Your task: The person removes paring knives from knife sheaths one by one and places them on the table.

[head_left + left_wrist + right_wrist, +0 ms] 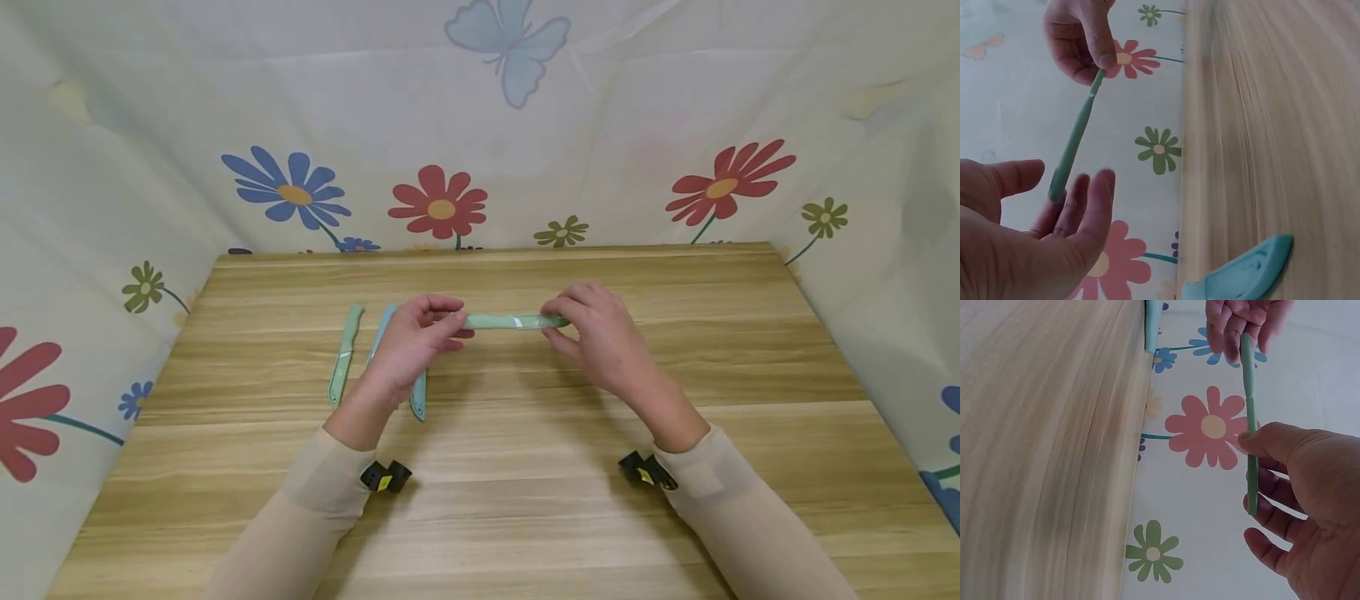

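We lay out the view as a clock face, with twelve o'clock at the far wall. Nearest us, two pale sleeves [300,508] reach in from seven and five o'clock. Each wrist wears a black camera [386,477] with a yellow patch [385,482]; any writing on it is too small for us to read.

Beyond them, near the middle of the clock, a green knife [498,322], apparently in a cover, is held above the wooden table [510,517], lengthwise from nine to three o'clock. At its three o'clock end, the right hand [600,342] pinches the covered part between thumb and fingers; this grip seems to carry the weight. At the handle end, the left hand [408,342] is loosely spread, thumb clear of the knife, fingers at or just under its tip, probably to steady it. A whitish mark crosses the knife's middle; we cannot tell whether it is a label, bare blade or glare.

Towards eight o'clock, another green knife [345,354] lies on the table with its handle pointing away from us. Between it and the left hand, a blue knife [419,396] shows in part; the hand hides whether there are one or two. They lie off to one side, perhaps to leave room for both hands.

Farthest off hangs a white cloth [630,158], with a blue flower [294,193] at ten o'clock, a red flower [722,187] at two and a blue butterfly [512,46] at twelve. We find no readable brand or lettering anywhere.
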The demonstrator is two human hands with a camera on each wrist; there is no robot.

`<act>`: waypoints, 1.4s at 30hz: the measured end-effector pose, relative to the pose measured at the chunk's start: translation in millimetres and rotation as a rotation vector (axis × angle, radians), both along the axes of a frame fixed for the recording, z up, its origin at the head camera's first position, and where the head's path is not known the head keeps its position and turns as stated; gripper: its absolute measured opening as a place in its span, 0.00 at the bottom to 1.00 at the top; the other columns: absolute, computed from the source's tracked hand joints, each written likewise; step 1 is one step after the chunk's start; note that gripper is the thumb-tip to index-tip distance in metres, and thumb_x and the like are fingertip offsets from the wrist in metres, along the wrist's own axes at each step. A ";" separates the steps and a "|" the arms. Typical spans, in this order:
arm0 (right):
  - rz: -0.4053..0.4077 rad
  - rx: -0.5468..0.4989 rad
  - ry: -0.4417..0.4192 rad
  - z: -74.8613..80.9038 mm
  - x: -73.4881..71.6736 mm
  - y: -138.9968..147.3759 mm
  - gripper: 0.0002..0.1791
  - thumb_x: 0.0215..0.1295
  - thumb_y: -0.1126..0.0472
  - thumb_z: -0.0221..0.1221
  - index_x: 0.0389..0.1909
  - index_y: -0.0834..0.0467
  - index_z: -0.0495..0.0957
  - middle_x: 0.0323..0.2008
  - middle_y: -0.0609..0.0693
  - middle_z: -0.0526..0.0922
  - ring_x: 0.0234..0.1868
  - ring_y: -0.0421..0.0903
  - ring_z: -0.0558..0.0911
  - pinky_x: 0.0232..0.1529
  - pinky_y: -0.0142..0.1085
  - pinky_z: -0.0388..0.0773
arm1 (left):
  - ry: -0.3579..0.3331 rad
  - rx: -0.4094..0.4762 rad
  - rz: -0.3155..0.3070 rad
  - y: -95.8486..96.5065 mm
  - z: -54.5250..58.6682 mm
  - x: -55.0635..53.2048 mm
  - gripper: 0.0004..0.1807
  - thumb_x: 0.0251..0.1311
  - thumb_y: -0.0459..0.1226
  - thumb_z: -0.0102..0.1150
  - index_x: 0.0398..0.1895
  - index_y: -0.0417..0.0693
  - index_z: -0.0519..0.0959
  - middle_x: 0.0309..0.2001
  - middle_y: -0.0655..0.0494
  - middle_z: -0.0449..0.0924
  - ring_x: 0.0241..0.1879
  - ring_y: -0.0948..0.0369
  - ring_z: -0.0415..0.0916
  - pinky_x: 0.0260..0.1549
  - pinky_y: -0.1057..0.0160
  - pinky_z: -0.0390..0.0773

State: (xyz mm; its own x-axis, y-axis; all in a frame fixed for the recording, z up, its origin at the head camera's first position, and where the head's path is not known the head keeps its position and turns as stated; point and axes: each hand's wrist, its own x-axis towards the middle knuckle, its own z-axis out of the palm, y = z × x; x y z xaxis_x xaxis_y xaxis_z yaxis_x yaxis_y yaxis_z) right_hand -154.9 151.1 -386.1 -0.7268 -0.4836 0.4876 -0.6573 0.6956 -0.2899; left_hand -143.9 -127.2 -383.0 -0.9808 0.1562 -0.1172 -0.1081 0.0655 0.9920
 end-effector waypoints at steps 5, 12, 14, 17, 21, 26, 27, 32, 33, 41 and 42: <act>0.002 0.005 0.007 1.8 0.2 0.5 0.10 0.63 0.64 0.76 0.43 0.60 0.88 0.42 0.52 0.86 0.45 0.54 0.81 0.50 0.53 0.78 | 0.275 -0.334 0.048 2.3 3.1 3.3 0.24 0.71 0.40 0.69 0.66 0.43 0.78 0.60 0.50 0.80 0.59 0.51 0.79 0.59 0.51 0.79; -0.012 0.019 0.022 3.5 1.2 -0.3 0.11 0.62 0.63 0.76 0.44 0.60 0.88 0.43 0.53 0.86 0.47 0.55 0.81 0.51 0.55 0.79 | 0.783 -0.886 0.021 14.3 8.1 10.7 0.31 0.62 0.40 0.78 0.66 0.42 0.80 0.64 0.45 0.78 0.66 0.46 0.73 0.65 0.48 0.75; -0.019 0.027 0.029 5.0 2.5 -1.0 0.12 0.62 0.63 0.77 0.44 0.60 0.88 0.43 0.53 0.86 0.47 0.55 0.81 0.51 0.56 0.79 | 0.890 -0.986 0.012 17.1 7.7 12.0 0.31 0.60 0.40 0.80 0.65 0.42 0.80 0.64 0.45 0.78 0.65 0.46 0.74 0.64 0.48 0.76; -0.025 0.042 0.037 6.3 4.1 -2.6 0.12 0.62 0.63 0.77 0.44 0.60 0.88 0.44 0.53 0.86 0.48 0.55 0.81 0.53 0.57 0.78 | 0.990 -1.085 -0.006 20.2 6.2 13.9 0.30 0.59 0.39 0.80 0.63 0.42 0.81 0.62 0.44 0.79 0.62 0.46 0.75 0.61 0.49 0.78; -0.022 0.054 0.051 7.5 6.5 -5.5 0.12 0.62 0.62 0.77 0.44 0.60 0.88 0.44 0.52 0.86 0.48 0.55 0.81 0.53 0.57 0.78 | 1.024 -1.164 -0.031 23.7 3.3 15.8 0.28 0.60 0.40 0.80 0.63 0.41 0.82 0.59 0.46 0.80 0.59 0.48 0.75 0.58 0.53 0.79; -0.006 0.044 0.060 7.5 8.4 -7.6 0.11 0.62 0.63 0.77 0.44 0.60 0.88 0.43 0.52 0.86 0.47 0.55 0.81 0.52 0.56 0.78 | 1.008 -1.199 -0.041 26.7 0.0 16.1 0.23 0.63 0.39 0.77 0.60 0.42 0.85 0.53 0.49 0.81 0.55 0.50 0.75 0.52 0.55 0.80; -0.004 0.041 0.060 7.1 8.5 -7.9 0.11 0.62 0.63 0.77 0.44 0.60 0.88 0.43 0.51 0.86 0.47 0.54 0.81 0.52 0.56 0.78 | 1.009 -1.203 -0.039 27.0 -0.5 15.8 0.22 0.64 0.39 0.76 0.59 0.43 0.86 0.52 0.49 0.81 0.54 0.51 0.74 0.50 0.56 0.80; -0.006 0.035 0.058 5.9 8.8 -8.8 0.11 0.62 0.63 0.77 0.44 0.59 0.88 0.43 0.51 0.85 0.47 0.54 0.80 0.52 0.56 0.78 | 1.016 -1.214 -0.028 28.1 -1.4 15.2 0.16 0.66 0.37 0.74 0.55 0.44 0.88 0.47 0.52 0.81 0.49 0.52 0.73 0.44 0.57 0.79; -0.007 0.036 0.057 5.6 8.7 -8.9 0.11 0.62 0.63 0.76 0.44 0.59 0.88 0.43 0.50 0.85 0.47 0.53 0.80 0.52 0.55 0.78 | 1.019 -1.215 -0.028 28.3 -1.2 15.3 0.16 0.66 0.37 0.74 0.54 0.44 0.88 0.47 0.52 0.81 0.48 0.52 0.73 0.44 0.57 0.78; 0.009 0.039 0.057 6.7 8.1 -9.8 0.12 0.62 0.63 0.76 0.45 0.61 0.88 0.42 0.51 0.86 0.46 0.54 0.81 0.49 0.52 0.79 | 1.040 -1.221 -0.022 27.9 -1.8 15.2 0.12 0.66 0.36 0.74 0.51 0.45 0.88 0.44 0.52 0.80 0.44 0.53 0.72 0.40 0.58 0.77; 0.012 0.040 0.057 7.1 8.0 -9.9 0.13 0.62 0.63 0.76 0.45 0.61 0.88 0.43 0.52 0.86 0.47 0.54 0.81 0.49 0.52 0.79 | 1.041 -1.221 -0.020 27.8 -1.7 15.3 0.12 0.67 0.36 0.73 0.51 0.45 0.88 0.44 0.52 0.80 0.44 0.53 0.72 0.40 0.58 0.77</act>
